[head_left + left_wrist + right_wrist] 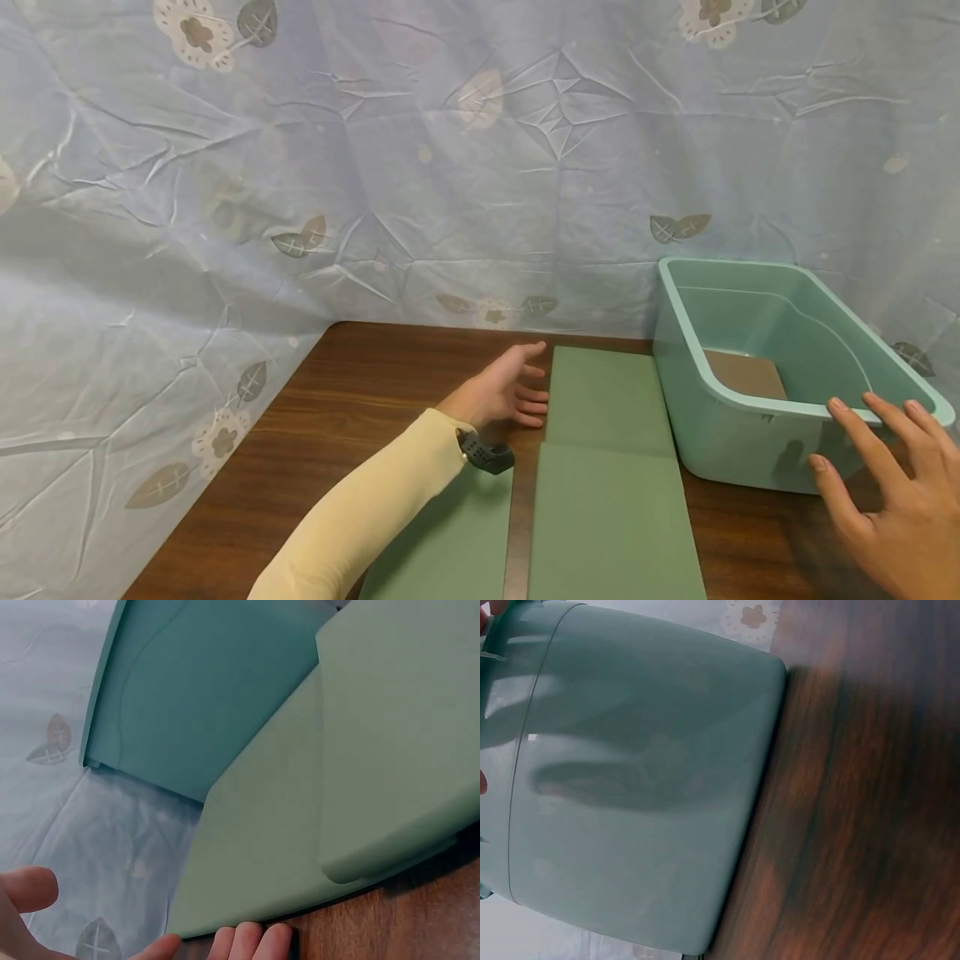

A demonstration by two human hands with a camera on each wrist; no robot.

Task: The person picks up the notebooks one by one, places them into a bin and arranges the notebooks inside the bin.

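My left hand [510, 390], fingers extended, has its fingertips right at the left edge of the far green panel [607, 396], a flat piece with a smooth plain surface. A nearer green panel [611, 525] overlaps its front end; the left wrist view shows the step between them and a rounded edge [405, 840]. Under my left forearm lies another green panel [450, 542]. My right hand [896, 500] is spread at the front rim of a teal plastic tub [757, 446], fingertips at the rim and thumb in front of the wall.
Inside the tub lies a flat brown piece [745, 375]. Everything stands on a dark wood-grain table [360, 392]. A floral, creased sheet [450, 192] hangs behind the table and along its left side. The tub stands right beside the far panel.
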